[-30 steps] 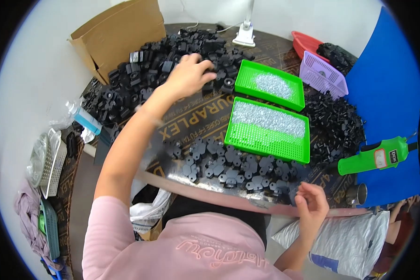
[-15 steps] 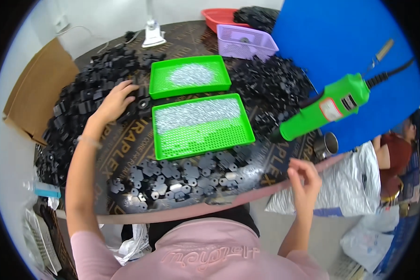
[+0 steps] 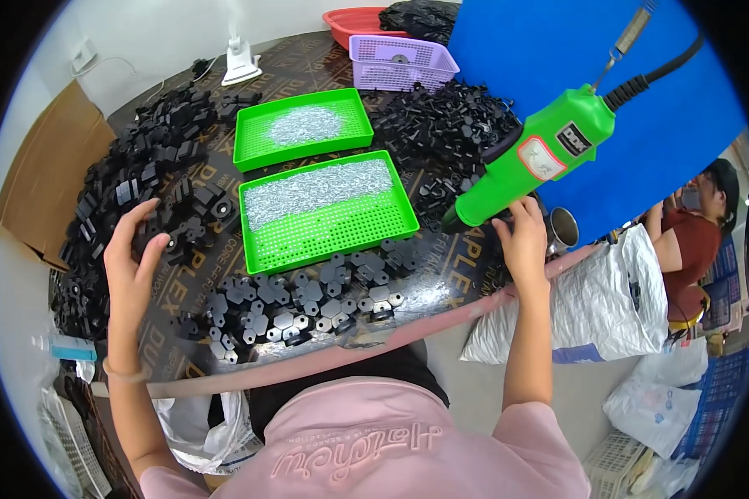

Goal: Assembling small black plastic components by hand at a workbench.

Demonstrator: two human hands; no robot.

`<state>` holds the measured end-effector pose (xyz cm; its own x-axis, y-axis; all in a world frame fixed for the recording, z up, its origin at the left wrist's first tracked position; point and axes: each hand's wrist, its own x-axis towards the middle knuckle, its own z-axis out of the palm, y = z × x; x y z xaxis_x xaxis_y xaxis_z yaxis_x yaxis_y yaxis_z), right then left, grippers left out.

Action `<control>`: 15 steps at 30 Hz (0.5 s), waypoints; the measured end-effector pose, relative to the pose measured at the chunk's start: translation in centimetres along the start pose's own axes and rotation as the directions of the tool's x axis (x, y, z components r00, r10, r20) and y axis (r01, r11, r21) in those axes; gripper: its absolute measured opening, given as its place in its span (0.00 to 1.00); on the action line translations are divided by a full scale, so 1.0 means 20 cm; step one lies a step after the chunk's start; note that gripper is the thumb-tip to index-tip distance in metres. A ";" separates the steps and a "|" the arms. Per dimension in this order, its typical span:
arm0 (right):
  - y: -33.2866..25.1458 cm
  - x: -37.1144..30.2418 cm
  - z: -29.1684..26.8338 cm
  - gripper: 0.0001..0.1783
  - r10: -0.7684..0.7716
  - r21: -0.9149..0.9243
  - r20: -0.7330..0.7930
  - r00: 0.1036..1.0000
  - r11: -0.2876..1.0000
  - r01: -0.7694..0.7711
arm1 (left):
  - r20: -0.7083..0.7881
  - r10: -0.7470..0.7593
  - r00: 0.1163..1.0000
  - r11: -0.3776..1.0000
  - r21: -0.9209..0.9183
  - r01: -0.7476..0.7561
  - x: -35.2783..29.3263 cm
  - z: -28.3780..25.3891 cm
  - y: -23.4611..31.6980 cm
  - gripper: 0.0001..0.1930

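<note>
My left hand [image 3: 131, 266] is at the edge of a heap of black blocky plastic parts [image 3: 146, 179] on the left, its thumb and index finger apart around a gap. A black part with a light dot lies by the thumb tip. My right hand [image 3: 526, 245] is raised just beside the lower body of a green electric screwdriver [image 3: 533, 162], thumb and fingers apart; whether they touch it I cannot tell. The screwdriver hangs tilted from a spring, its dark nose down over the table. Flat black parts with holes [image 3: 308, 291] lie along the table's front.
Two green perforated trays, a near one [image 3: 329, 237] and a far one [image 3: 250, 154], hold small silvery pieces. Small black parts [image 3: 441, 125] are heaped behind the screwdriver. A lilac basket [image 3: 374, 76], metal cup [image 3: 563, 229], blue panel [image 3: 641, 108] and cardboard [image 3: 50, 166] stand around. Another person sits far right.
My left hand has drawn back from beside the far tray toward me and leftward. My right hand has risen from the table's front edge to beside the screwdriver. The whole view has shifted.
</note>
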<state>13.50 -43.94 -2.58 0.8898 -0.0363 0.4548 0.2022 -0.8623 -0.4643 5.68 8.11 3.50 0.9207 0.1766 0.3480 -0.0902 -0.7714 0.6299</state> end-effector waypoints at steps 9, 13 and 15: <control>0.10 -0.07 0.02 0.19 -0.136 -0.205 -0.038 0.990 0.971 0.126 | 0.438 0.035 0.898 0.393 -0.832 0.391 -0.40 0.14 0.36 0.33; -0.05 -0.18 -0.14 0.10 0.042 0.159 0.112 0.993 0.986 -0.060 | 0.383 0.077 0.921 0.446 -0.839 0.312 -0.49 0.22 0.42 0.39; -0.13 -0.26 -0.21 0.10 0.149 0.384 0.265 0.953 0.890 -0.246 | 0.375 0.038 0.926 0.417 -0.849 0.326 -0.51 0.26 0.44 0.38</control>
<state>6.56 -43.51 -0.59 0.9863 -0.0291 0.1623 0.1178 -0.5642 -0.8172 -2.58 -3.70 1.97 0.9917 -0.0947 0.0864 -0.0597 0.2550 0.9651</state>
